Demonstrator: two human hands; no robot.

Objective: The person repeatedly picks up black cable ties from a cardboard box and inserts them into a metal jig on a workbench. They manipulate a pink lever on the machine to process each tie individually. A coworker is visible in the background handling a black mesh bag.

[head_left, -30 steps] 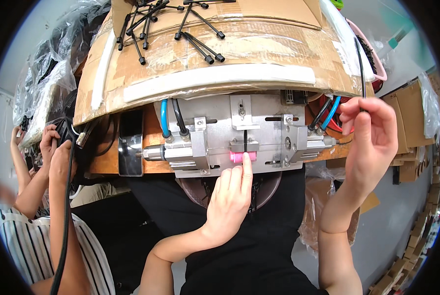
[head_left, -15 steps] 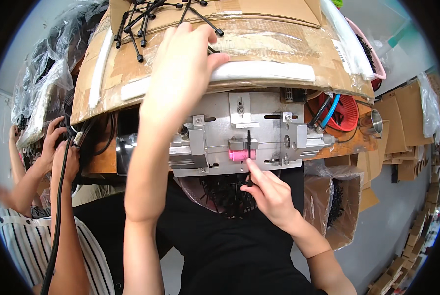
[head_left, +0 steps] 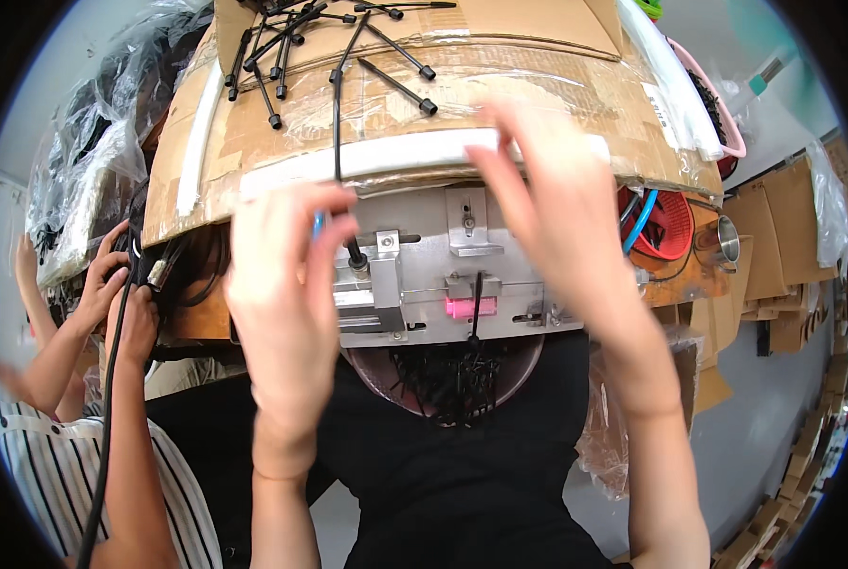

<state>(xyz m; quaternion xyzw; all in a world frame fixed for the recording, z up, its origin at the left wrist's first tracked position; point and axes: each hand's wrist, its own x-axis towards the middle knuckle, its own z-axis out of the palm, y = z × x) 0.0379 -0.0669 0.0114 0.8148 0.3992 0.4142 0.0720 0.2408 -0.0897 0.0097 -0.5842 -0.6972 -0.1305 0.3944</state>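
Observation:
My left hand [head_left: 286, 266], smeared by motion, is left of the metal fixture [head_left: 424, 223]. Its thumb and fingertips close on a thin black rod [head_left: 337, 142] with a black cap at its lower end; a small blue bit shows between the fingers. My right hand [head_left: 561, 204], also blurred, hovers over the front edge of the cardboard [head_left: 537, 85], thumb and fingers apart, holding nothing visible. Another black rod [head_left: 478, 303] lies across the pink block [head_left: 460, 308] in the middle of the fixture, capped end toward me.
Several capped black rods [head_left: 282, 57] lie on the cardboard. A bowl [head_left: 528, 375] of black parts is below the fixture. To the right stand a red basket [head_left: 675, 223] and a metal cup [head_left: 726, 237]. At left, a co-worker's hands [head_left: 101, 284] are near black cables.
My left hand has come down from the rods on the cardboard, bringing one along. My right hand has let go of the rod at the pink block and moved up and right.

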